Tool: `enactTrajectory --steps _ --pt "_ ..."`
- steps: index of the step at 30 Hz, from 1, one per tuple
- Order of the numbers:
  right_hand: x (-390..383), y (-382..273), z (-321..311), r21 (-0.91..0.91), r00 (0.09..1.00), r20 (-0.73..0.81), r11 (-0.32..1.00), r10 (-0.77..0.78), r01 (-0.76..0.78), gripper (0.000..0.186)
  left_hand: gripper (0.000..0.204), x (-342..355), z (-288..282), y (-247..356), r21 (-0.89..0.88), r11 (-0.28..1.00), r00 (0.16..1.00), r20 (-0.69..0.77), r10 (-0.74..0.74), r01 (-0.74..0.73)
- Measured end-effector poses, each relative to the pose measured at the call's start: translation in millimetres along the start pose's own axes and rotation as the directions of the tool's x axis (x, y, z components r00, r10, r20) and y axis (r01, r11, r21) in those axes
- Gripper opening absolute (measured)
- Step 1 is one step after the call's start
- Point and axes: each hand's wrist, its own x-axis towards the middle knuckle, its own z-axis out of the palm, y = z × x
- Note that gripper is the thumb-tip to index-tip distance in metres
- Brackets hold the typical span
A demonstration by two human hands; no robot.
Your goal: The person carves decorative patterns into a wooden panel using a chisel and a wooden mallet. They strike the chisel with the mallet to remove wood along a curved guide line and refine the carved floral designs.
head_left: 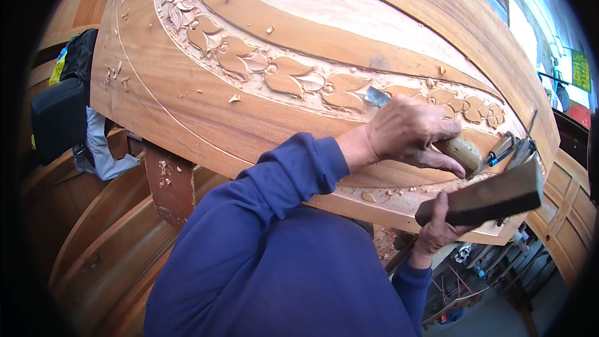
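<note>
My left hand (412,130) is closed round a wood chisel (377,96), with its round wooden handle end sticking out toward the right. The flat metal blade reaches a carved leaf on the wooden panel (206,112); whether its edge is touching cannot be made out. Leaf and flower shapes stand raised along a curved carved band (287,78). Lower right, my right hand (435,231) grips a thick wooden mallet block (490,198), its thumb lying against the side. The block is apart from the chisel handle and slightly below it.
Several carving tools (515,150) lie bunched at the panel's right end. Wood chips (234,98) are scattered over the surface. A black seat (60,112) stands left, beside a brown support (168,184). Wooden door panels (112,243) lean below, and more tools (480,268) sit lower right.
</note>
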Motion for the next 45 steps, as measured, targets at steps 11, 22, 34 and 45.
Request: enactTrajectory --steps 11,22,34,45 --pt "-11 20 8 -0.042 0.996 0.089 0.999 -0.025 0.028 0.077 0.058 -6 -11 -3 -0.075 0.996 0.998 -0.039 0.046 -0.048" --pt "-22 -15 19 -0.115 0.994 0.010 0.987 -0.112 0.112 0.081 0.060 -6 -16 -2 -0.089 0.995 0.999 -0.013 0.032 -0.033" --pt "-15 -8 10 -0.176 0.951 0.186 0.943 -0.248 0.281 0.073 0.060 -15 -31 -7 -0.314 0.944 0.995 -0.021 0.098 -0.100" --pt "-32 5 -14 -0.201 0.919 0.294 0.923 -0.263 0.329 0.078 0.062 -18 -54 -14 -0.380 0.918 0.970 0.158 0.182 -0.110"
